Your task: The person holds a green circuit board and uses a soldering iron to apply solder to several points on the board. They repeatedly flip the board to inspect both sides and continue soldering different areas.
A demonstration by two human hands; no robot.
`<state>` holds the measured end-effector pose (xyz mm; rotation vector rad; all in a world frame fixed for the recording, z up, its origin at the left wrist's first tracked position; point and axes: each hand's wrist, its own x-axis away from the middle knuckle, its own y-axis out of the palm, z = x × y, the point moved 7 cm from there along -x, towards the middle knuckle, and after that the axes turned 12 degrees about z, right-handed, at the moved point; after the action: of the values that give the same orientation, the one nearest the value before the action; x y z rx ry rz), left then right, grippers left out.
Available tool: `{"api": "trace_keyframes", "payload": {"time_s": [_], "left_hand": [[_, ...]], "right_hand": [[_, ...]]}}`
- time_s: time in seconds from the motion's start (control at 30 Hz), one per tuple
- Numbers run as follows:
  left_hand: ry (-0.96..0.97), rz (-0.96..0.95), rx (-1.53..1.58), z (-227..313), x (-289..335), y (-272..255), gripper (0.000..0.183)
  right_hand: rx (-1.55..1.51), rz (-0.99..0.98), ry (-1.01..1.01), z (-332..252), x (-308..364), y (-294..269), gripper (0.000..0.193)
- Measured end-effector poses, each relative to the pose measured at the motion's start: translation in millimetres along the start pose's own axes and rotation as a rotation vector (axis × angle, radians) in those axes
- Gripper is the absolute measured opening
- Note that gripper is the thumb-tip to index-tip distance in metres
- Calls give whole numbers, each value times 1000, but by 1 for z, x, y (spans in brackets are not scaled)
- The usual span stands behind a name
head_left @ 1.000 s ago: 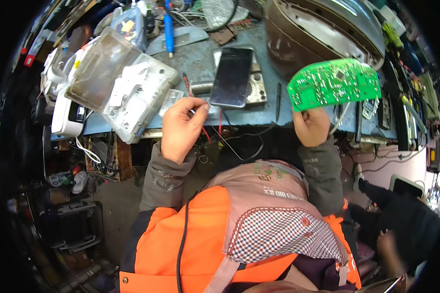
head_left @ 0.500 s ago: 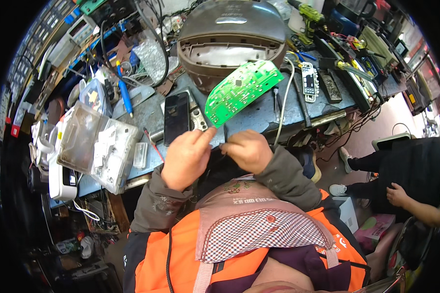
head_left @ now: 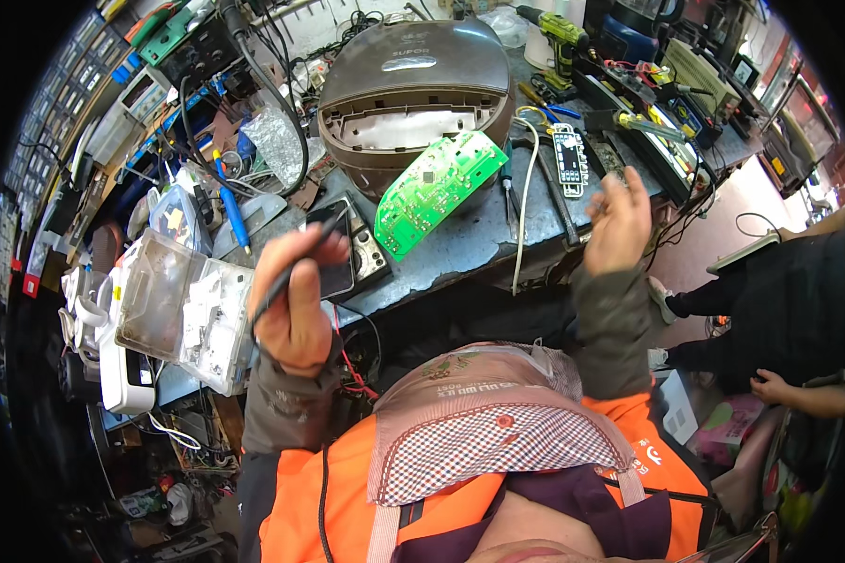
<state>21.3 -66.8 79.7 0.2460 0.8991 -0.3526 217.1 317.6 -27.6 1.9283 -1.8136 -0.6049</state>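
My left hand [head_left: 296, 305] is closed around a slim black pen-shaped tool [head_left: 296, 263], which slants up past the fingertips; its exact kind I cannot make out. Raised over the bench's right part, my right hand [head_left: 620, 225] holds nothing, its fingers apart. Between the hands, a green circuit board [head_left: 438, 192] leans against the front of a brown lidded appliance [head_left: 413, 84] with an open slot. Partly behind my left hand lie a dark-screened phone-like device [head_left: 336, 277] and a metal-and-black piece [head_left: 368, 251]. Red and black wires [head_left: 347, 361] hang below the bench edge.
Left on the bench are a clear parts box [head_left: 160, 291] and a blue soldering-iron-like tool [head_left: 235, 216]. A white cable [head_left: 526, 216], a screwdriver [head_left: 510, 197], a white-framed part [head_left: 569, 159] and a green drill [head_left: 559, 42] are on the right. A person [head_left: 779, 310] stands at right.
My hands, together near the circuit board's lower edge before, have parted. The left moved left and now shows the black tool; the right rose to the right and opened. The view has shifted slightly.
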Motion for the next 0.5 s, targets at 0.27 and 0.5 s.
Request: {"api": "trace_keyframes", "payload": {"time_s": [0.27, 0.5], "left_hand": [[-251, -101, 214, -14, -47, 87, 30], [-318, -39, 186, -27, -35, 97, 27]], "right_hand": [[212, 79, -25, -13, -163, 15, 42], [305, 71, -360, -61, -118, 5, 39]]}}
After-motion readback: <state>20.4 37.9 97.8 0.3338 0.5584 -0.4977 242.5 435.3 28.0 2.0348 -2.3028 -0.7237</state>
